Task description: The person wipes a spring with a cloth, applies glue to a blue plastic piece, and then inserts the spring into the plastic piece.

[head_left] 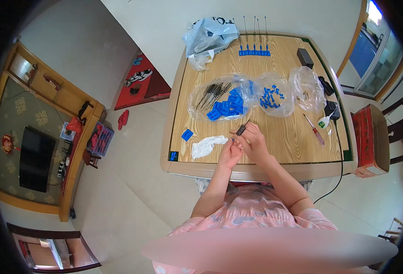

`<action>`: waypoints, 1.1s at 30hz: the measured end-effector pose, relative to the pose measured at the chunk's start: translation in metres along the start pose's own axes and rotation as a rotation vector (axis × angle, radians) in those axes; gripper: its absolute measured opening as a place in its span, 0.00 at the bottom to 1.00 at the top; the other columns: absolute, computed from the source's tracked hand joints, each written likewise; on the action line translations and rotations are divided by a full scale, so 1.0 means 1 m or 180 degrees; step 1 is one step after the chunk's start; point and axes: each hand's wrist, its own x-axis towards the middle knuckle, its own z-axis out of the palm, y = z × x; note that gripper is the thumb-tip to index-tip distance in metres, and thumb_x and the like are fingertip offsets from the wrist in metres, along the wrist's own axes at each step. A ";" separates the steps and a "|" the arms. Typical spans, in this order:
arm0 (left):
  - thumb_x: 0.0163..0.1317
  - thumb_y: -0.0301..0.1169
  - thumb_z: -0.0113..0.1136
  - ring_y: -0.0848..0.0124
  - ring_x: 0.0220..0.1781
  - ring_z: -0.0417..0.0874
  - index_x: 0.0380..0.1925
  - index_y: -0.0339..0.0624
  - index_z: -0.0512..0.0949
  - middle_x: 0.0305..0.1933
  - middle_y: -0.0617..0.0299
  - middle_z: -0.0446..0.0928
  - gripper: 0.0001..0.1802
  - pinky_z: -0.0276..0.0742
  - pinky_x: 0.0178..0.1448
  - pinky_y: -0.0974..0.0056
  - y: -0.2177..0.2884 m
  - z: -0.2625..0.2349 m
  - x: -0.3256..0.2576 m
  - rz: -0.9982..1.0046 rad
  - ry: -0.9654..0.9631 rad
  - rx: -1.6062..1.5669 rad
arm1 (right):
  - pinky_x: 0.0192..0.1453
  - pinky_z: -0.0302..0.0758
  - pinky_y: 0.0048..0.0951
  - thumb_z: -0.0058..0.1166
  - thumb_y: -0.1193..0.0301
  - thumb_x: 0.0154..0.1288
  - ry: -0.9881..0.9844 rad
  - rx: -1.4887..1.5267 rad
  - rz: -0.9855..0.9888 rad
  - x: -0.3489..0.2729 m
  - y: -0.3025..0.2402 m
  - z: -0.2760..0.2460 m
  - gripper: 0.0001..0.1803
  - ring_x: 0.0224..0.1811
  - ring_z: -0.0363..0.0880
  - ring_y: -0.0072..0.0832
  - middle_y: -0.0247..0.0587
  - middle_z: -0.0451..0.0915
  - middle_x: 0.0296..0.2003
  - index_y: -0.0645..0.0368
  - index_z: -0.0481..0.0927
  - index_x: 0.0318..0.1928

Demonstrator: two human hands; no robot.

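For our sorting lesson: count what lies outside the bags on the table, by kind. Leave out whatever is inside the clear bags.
Finished springs standing on blue bases at the far edge: 5
Loose blue pieces near the left corner: 2
Screwdriver with red handle: 1
White cloth: 1
Dark spring held in the right hand: 1
Total: 10

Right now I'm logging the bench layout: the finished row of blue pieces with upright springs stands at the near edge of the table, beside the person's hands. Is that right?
Not quite. The row of blue pieces with upright springs stands at the far edge of the wooden table, beside the crumpled plastic bag, well away from the left hand and right hand, as the head view shows.
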 end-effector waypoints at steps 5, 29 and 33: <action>0.64 0.38 0.59 0.72 0.38 0.72 0.35 0.43 0.75 0.35 0.66 0.75 0.11 0.69 0.47 0.66 0.002 -0.001 0.000 -0.0011 0.0064 -0.0043 | 0.52 0.68 0.37 0.58 0.76 0.55 0.0111 -0.0055 -0.0189 0.002 0.001 0.003 0.09 0.37 0.75 0.40 0.44 0.78 0.31 0.61 0.83 0.39; 0.64 0.39 0.59 0.71 0.37 0.72 0.34 0.42 0.75 0.34 0.65 0.75 0.12 0.70 0.46 0.66 0.001 -0.004 0.002 -0.0047 0.0102 0.0030 | 0.53 0.68 0.37 0.57 0.76 0.57 0.0055 -0.0042 -0.0164 0.003 -0.001 -0.001 0.09 0.38 0.76 0.40 0.43 0.79 0.32 0.60 0.84 0.40; 0.64 0.39 0.59 0.71 0.37 0.72 0.34 0.42 0.75 0.34 0.65 0.75 0.12 0.70 0.46 0.66 0.001 -0.004 0.001 -0.0035 0.0054 0.0040 | 0.53 0.68 0.37 0.57 0.76 0.57 0.0061 -0.0027 -0.0123 0.003 -0.002 0.000 0.09 0.38 0.76 0.40 0.43 0.79 0.32 0.60 0.83 0.40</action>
